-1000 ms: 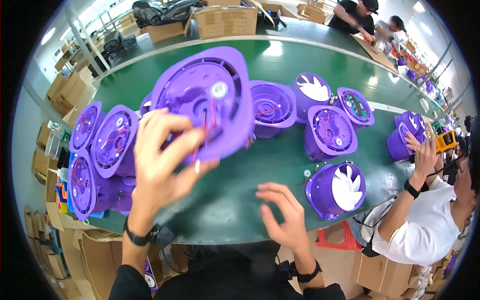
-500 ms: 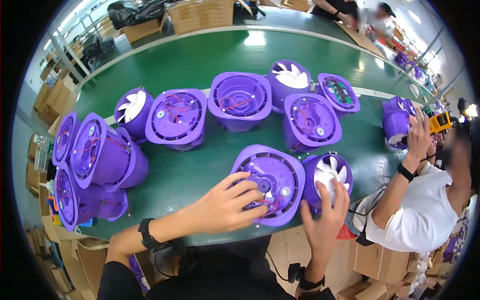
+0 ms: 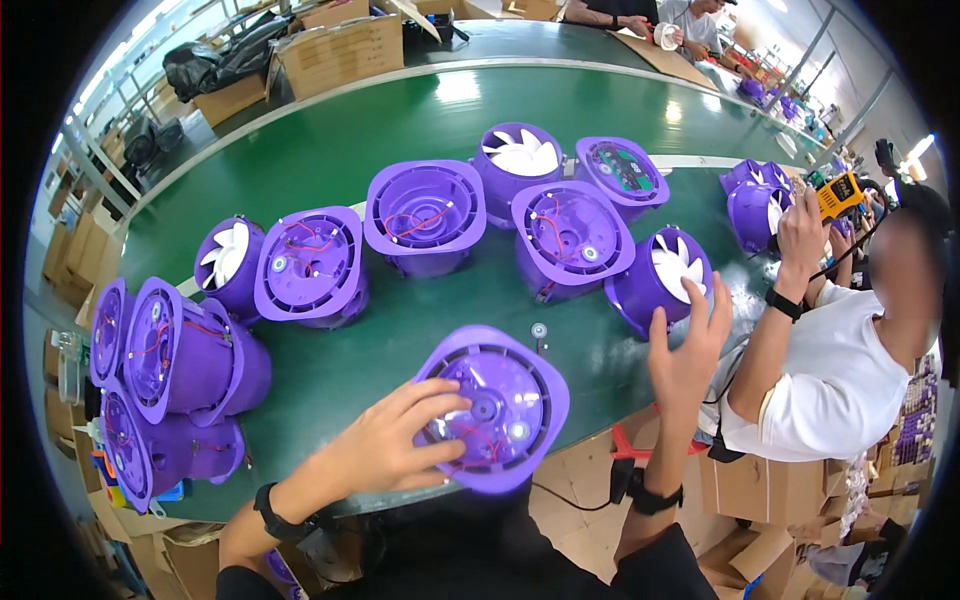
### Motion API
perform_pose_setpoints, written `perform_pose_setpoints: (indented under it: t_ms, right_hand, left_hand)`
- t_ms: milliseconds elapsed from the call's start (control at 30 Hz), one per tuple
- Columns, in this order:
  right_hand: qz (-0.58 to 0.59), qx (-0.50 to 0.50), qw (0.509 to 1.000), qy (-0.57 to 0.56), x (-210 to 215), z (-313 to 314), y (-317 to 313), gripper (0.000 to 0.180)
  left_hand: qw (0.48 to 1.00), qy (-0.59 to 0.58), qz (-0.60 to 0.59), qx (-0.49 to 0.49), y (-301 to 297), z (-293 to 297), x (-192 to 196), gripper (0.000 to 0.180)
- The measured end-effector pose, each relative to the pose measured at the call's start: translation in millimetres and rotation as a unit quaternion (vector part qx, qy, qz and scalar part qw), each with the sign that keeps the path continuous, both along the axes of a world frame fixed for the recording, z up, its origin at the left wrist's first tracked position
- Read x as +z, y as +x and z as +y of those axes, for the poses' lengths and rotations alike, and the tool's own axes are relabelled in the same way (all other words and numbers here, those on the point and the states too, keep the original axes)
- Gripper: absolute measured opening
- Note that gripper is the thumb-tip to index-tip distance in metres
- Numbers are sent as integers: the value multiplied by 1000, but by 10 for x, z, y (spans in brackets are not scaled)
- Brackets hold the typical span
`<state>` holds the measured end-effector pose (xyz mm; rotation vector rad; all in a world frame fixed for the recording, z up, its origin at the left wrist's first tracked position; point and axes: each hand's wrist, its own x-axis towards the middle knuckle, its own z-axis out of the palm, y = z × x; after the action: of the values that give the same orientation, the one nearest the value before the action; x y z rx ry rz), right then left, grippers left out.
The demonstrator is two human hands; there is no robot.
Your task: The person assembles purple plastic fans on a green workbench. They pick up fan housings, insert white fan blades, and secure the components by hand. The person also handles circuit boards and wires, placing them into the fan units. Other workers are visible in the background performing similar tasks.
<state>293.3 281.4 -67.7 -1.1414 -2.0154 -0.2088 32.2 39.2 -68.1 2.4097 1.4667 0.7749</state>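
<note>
Close to my body is a round purple plastic housing [image 3: 545, 410], its dished face with red wires turned up. My left hand [image 3: 405, 435] grips its left side, fingers curled over the rim onto the inner face; the thumb is partly hidden. At the right, my right hand [image 3: 688, 345] is open with fingers spread, just beside a purple housing with a white fan [image 3: 640, 295]. Its fingertips overlap the near side of that fan; whether they touch cannot be told. A small round grey piece [image 3: 539, 330] lies on the green table between the two housings.
Several purple housings with red wires [image 3: 572, 235] stand in an arc beyond my hands, with more stacked at the left [image 3: 170, 350]. One holds a green circuit board [image 3: 625, 170]. A co-worker in white [image 3: 810, 400] at the right holds a yellow device [image 3: 838, 195]. Cardboard boxes [image 3: 340, 55] stand behind.
The fan housing beside my right hand has moved away from me. My left hand has drawn the wired housing nearer my body, and the small round piece now shows. The view has shifted.
</note>
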Motion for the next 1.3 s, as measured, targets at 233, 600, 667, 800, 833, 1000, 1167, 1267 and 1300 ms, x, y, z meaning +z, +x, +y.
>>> perform_pose_setpoints:
  t_ms: [233, 600, 667, 800, 833, 1000, 1167, 1267, 1300]
  right_hand:
    - [-206, 320, 890, -250, 426, -1256, -32, 68]
    - [-85, 129, 970, -188, 46, -994, 295, 44]
    - [-129, 105, 971, -173, 81, -959, 232, 43]
    - [-122, 113, 968, -186, 37, -853, 340, 45]
    - [-116, 118, 967, -193, 48, -828, 371, 45]
    - [-138, 161, 959, -187, 163, -730, 556, 45]
    - [-95, 186, 961, -180, 63, -605, 659, 42]
    - [-113, 194, 958, -180, 162, -553, 583, 44]
    - [-121, 213, 952, -181, 151, -501, 540, 45]
  left_hand:
    - [963, 72, -257, 44, 539, 407, -257, 56]
    - [852, -18, 200, 483, -791, 177, 177, 80]
    - [859, 37, 242, 450, -907, -20, 25, 66]
    - [911, 23, 182, 370, -668, -289, 148, 60]
    - [922, 1, 174, 347, -561, -395, 179, 57]
    - [984, -38, 104, 139, -101, -358, 199, 54]
    - [977, 29, 132, 168, 218, 307, 163, 61]
    - [986, 85, 13, 141, 146, 472, 147, 57]
    - [986, 86, -23, 138, 152, 488, 168, 56]
